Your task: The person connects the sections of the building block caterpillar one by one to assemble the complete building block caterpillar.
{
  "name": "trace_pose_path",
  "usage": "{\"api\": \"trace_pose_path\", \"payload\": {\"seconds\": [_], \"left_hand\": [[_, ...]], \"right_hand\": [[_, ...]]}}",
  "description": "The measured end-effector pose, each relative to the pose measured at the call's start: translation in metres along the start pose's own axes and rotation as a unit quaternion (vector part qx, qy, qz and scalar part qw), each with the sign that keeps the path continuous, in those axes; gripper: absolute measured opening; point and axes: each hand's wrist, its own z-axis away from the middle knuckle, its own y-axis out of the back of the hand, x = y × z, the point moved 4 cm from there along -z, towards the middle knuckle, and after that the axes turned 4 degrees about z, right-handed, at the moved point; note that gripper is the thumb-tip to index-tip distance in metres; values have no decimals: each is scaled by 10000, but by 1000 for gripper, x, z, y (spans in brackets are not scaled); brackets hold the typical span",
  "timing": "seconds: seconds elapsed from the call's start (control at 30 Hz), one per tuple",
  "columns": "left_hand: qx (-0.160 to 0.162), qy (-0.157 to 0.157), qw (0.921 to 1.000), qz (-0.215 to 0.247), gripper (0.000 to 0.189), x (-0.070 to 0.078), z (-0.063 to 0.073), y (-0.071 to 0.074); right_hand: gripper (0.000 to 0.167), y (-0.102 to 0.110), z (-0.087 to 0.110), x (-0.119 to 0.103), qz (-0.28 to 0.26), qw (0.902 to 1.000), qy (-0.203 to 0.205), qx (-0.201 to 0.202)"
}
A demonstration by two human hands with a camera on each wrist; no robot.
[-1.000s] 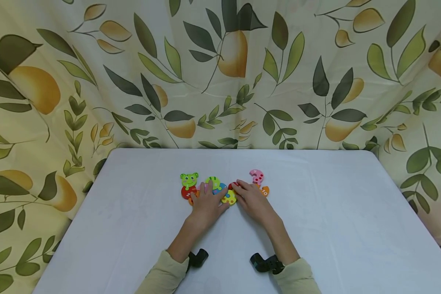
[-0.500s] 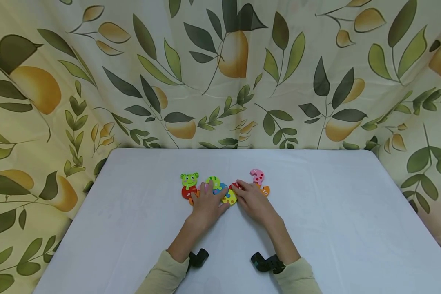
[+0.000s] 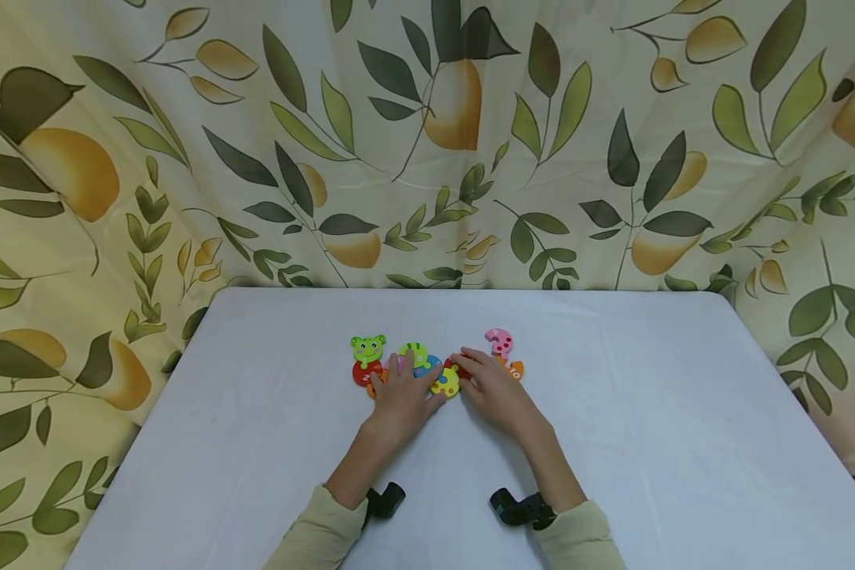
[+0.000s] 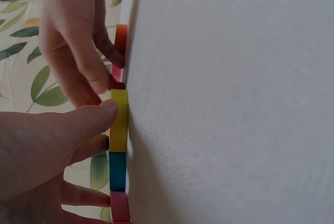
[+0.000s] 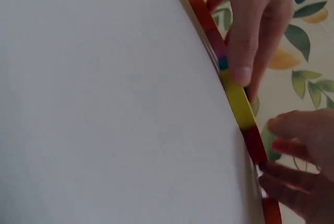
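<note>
A row of flat, brightly coloured puzzle pieces lies on the white table, starting with a green animal head (image 3: 367,349) at the left. My left hand (image 3: 399,402) rests across the row with its fingers spread. Its thumb touches the edge of a yellow spotted piece (image 3: 445,383); a green striped piece (image 3: 415,351) and a blue piece (image 3: 427,367) show around its fingers. My right hand (image 3: 500,394) touches a red piece (image 5: 254,145) beside the yellow one, thumb apart from it in the right wrist view. That hand partly hides the red piece.
Right of the row lie a pink spotted piece (image 3: 499,342) and an orange piece (image 3: 516,370), the latter partly behind my right hand. A red numbered piece (image 3: 363,374) sits below the green head. Behind the table hangs a leaf-patterned curtain (image 3: 427,198).
My right hand has shifted slightly to the right over the red piece, its fingers a little more spread. My left hand stays in place on the row.
</note>
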Motion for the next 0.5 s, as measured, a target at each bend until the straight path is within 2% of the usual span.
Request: {"api": "trace_pose_path", "payload": {"seconds": [0.07,0.13,0.23,0.33,0.4,0.5], "left_hand": [[-7,7,10000,14,57,0,0,0],[-23,30,10000,65,57,0,0,0],[-44,61,9999,91,57,0,0,0],[-52,75,9999,109,58,0,1,1],[-49,73,9999,112,58,1,1,2],[-54,71,9999,122,57,1,1,2]], "right_hand": [[43,7,1,4,-331,9991,-105,262],[40,17,2,10,-657,9952,-195,697],[34,31,5,20,-1068,9839,-307,1398],[30,43,7,30,-1248,9715,-463,1963],[29,46,9,36,-1267,9658,-614,2178],[32,47,9,41,-1276,9624,-796,2260]]}}
